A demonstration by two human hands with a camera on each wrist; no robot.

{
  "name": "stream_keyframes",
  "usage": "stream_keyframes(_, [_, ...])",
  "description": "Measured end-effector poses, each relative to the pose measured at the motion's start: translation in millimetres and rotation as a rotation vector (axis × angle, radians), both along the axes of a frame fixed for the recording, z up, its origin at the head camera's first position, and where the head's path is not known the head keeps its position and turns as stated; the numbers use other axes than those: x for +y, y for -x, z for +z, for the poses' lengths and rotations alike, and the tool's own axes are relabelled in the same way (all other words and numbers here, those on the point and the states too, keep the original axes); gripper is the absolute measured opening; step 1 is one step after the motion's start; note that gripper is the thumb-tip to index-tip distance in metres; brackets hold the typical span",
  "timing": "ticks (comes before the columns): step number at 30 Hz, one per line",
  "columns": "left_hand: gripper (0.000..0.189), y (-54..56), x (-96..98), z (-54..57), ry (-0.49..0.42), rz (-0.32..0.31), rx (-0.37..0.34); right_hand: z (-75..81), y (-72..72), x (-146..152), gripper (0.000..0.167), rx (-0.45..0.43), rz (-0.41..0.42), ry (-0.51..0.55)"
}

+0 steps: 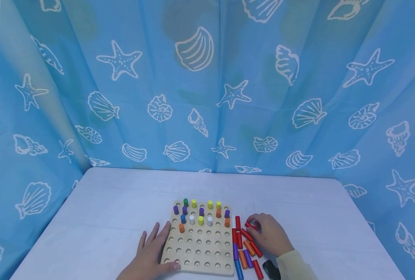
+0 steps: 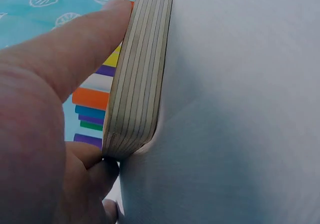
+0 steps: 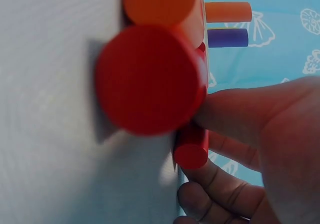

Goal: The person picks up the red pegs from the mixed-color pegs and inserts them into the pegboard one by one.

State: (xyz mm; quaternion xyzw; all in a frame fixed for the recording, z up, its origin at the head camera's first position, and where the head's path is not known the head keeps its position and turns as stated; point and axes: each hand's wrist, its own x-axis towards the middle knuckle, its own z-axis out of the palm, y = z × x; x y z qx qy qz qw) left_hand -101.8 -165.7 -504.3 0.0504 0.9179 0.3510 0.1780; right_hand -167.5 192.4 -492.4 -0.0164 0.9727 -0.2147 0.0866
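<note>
A wooden pegboard (image 1: 194, 246) with rows of round holes lies on the table; colored pegs stand in its far rows. My left hand (image 1: 149, 254) rests at the board's near left corner, fingers spread along the left side and thumb on the front edge. In the left wrist view the thumb (image 2: 85, 46) lies against the layered board edge (image 2: 137, 78). Right of the board, my right hand (image 1: 269, 234) pinches a red peg (image 1: 251, 225) between thumb and fingers. The right wrist view has this red peg (image 3: 191, 155) by the fingertips, behind a nearer red peg (image 3: 147, 81).
Loose red, orange, purple and blue pegs lie along the board's right side, among them an orange peg (image 1: 249, 247) and a blue peg (image 1: 239, 270). A black object (image 1: 271, 269) sits by the right sleeve (image 1: 295, 265). A blue shell-print curtain (image 1: 207, 101) hangs behind the white table (image 1: 130, 194).
</note>
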Motion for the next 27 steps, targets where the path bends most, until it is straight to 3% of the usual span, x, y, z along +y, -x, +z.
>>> stream_keyframes(5, [0.121,-0.4,1.2,1.5,-0.015,-0.017,0.012,0.4,-0.3,0,0.029,-0.001,-0.007,-0.003])
stream_keyframes(16, [0.122,-2.0,0.4,4.4,-0.022,0.007,0.002,3.2,-3.1,-5,0.031,0.009,-0.014,0.031])
stream_keyframes(27, [0.122,-1.2,-1.3,0.4,-0.021,-0.019,0.036,17.4,-7.2,-14,0.032,0.021,-0.011,0.059])
